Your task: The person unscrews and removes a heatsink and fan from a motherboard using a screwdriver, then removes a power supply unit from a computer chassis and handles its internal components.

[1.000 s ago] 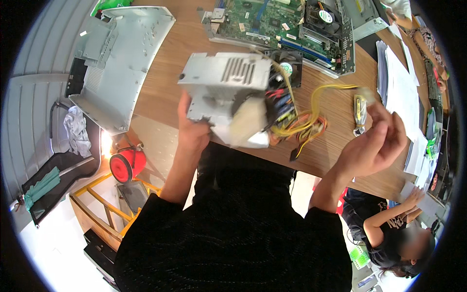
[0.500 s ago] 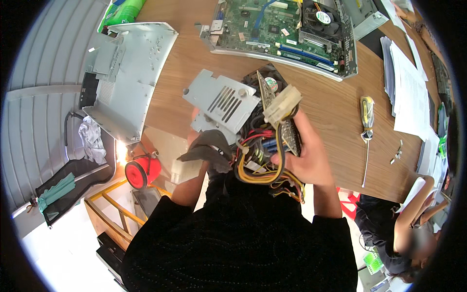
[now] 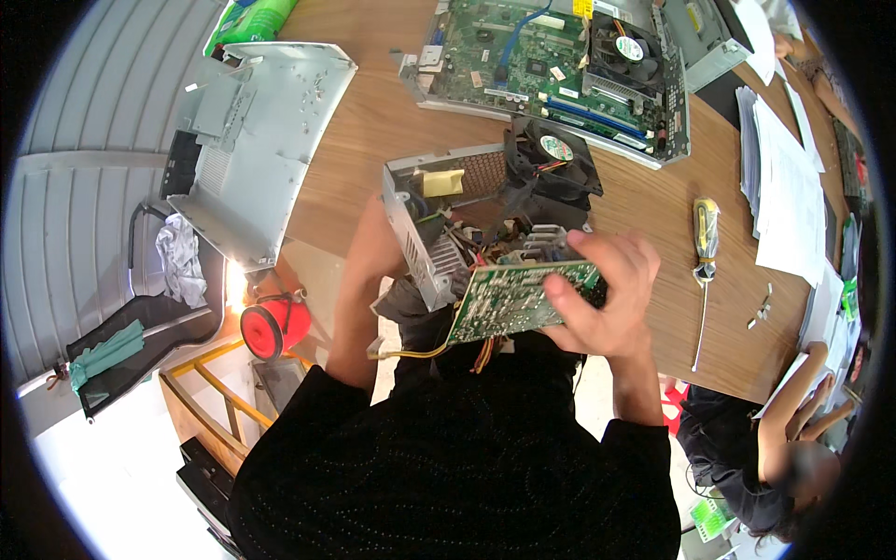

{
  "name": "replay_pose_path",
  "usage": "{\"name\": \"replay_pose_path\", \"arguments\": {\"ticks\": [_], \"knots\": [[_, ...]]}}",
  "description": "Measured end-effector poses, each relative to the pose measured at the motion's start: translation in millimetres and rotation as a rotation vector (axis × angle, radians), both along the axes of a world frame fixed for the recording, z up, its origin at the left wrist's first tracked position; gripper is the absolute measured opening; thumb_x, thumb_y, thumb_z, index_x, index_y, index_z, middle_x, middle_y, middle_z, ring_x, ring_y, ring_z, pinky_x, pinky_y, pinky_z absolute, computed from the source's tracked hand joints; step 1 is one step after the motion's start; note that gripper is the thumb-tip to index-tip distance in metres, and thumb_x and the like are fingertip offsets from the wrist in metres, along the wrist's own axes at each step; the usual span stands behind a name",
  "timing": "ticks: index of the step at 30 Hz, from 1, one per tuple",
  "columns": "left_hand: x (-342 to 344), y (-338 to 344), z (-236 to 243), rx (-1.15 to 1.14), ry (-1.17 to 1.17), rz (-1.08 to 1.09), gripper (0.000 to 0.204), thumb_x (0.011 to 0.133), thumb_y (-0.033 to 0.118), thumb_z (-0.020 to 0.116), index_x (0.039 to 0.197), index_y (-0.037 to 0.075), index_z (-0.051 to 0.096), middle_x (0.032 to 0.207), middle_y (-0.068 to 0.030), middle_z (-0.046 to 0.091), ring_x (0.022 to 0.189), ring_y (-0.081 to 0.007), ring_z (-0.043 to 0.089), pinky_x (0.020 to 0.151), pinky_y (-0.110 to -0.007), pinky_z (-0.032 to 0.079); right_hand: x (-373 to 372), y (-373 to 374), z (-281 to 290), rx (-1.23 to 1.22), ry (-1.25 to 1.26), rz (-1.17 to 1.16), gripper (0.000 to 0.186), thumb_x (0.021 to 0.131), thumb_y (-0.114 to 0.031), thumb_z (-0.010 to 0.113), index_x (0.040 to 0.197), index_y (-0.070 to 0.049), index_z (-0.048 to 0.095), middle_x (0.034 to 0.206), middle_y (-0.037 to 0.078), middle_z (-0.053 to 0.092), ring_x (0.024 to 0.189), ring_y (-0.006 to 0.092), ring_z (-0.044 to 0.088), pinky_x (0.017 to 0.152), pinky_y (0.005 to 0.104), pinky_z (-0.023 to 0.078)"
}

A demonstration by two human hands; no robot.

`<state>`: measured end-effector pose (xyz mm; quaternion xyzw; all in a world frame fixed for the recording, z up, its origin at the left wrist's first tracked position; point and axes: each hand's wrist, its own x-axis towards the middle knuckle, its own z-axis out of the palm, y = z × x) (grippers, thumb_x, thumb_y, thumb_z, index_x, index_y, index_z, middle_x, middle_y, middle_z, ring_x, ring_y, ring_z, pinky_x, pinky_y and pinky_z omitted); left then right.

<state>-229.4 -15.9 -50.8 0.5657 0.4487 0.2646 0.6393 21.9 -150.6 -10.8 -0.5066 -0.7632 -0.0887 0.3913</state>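
My left hand [image 3: 378, 245] holds the opened metal power supply casing [image 3: 411, 229] from its left side; its fingers are hidden behind the metal. With thumb and fingers, my right hand [image 3: 611, 294] grips a green circuit board [image 3: 504, 297] by its right end. The board is tilted, its soldered underside showing, and it sits at the casing's near side. Wires [image 3: 415, 353] hang below it over my lap. A black cooling fan [image 3: 553, 159] lies at the casing's far right corner. Inside the casing is a yellow label [image 3: 442, 182].
A computer chassis with a green motherboard [image 3: 523, 70] stands at the back. To the left lies a metal cover panel [image 3: 271, 140]. A screwdriver [image 3: 706, 247], small bits [image 3: 761, 308] and papers [image 3: 784, 177] are on the right. Another person [image 3: 747, 448] sits at lower right.
The power supply has been turned over and opened out. The circuit board's underside now faces up in my right hand, the casing's inside and fan show, and the wire bundle has dropped below.
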Motion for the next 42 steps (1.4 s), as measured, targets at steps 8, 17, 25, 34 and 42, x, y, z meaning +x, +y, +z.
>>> {"name": "replay_pose_path", "arguments": {"ticks": [8, 17, 25, 34, 42], "knots": [[-47.5, 8.0, 14.6, -0.234, -0.197, 0.091, 0.054, 0.107, 0.027, 0.054, 0.149, -0.006, 0.044, 0.138, -0.0166, 0.061, 0.125, -0.0228, 0.060, 0.107, -0.041, 0.046, -10.4, 4.8, -17.2, 0.059, -0.358, 0.042, 0.042, 0.089, -0.027, 0.074, 0.127, -0.042, 0.065, 0.121, 0.002, 0.065, 0.103, 0.0188, 0.063, 0.105, 0.0435, 0.040], [-14.0, -8.8, 34.4, 0.307, 0.001, -0.012, 0.067, 0.097, 0.021, 0.070, 0.152, -0.003, 0.039, 0.152, -0.0205, 0.048, 0.142, -0.0289, 0.047, 0.115, -0.041, 0.039, -10.6, 0.9, -22.5, 0.006, -0.417, 0.033, 0.041, 0.086, -0.036, 0.075, 0.126, -0.039, 0.066, 0.121, 0.004, 0.066, 0.109, 0.0224, 0.063, 0.110, 0.0486, 0.035], [62.4, 49.5, 50.9, 1.023, 0.132, -0.562, 0.085, 0.079, 0.017, 0.083, 0.154, 0.014, 0.044, 0.155, -0.0183, 0.045, 0.141, -0.0389, 0.046, 0.116, -0.046, 0.038, -13.7, -14.6, -42.6, 0.064, -0.399, -0.076, 0.041, 0.094, -0.032, 0.068, 0.132, -0.044, 0.061, 0.122, 0.000, 0.066, 0.107, 0.0191, 0.065, 0.119, 0.0523, 0.026], [68.9, 24.6, 67.1, 1.025, 0.377, -0.171, 0.084, 0.067, 0.010, 0.089, 0.144, 0.018, 0.055, 0.128, -0.0156, 0.054, 0.115, -0.0334, 0.060, 0.099, -0.041, 0.050, -18.5, -20.9, -51.6, 0.062, -0.384, -0.143, 0.044, 0.096, -0.038, 0.065, 0.138, -0.048, 0.055, 0.124, -0.003, 0.066, 0.110, 0.0166, 0.065, 0.121, 0.0558, 0.022], [10.9, -12.5, 70.6, 0.922, 0.285, 0.150, 0.086, 0.076, 0.017, 0.090, 0.146, -0.002, 0.044, 0.140, -0.0111, 0.050, 0.125, -0.0232, 0.056, 0.105, -0.036, 0.049, -18.4, -30.2, -58.3, 0.041, -0.377, -0.126, 0.049, 0.096, -0.057, 0.061, 0.143, -0.051, 0.049, 0.138, -0.004, 0.057, 0.125, 0.0173, 0.059, 0.122, 0.0628, 0.015]]}}
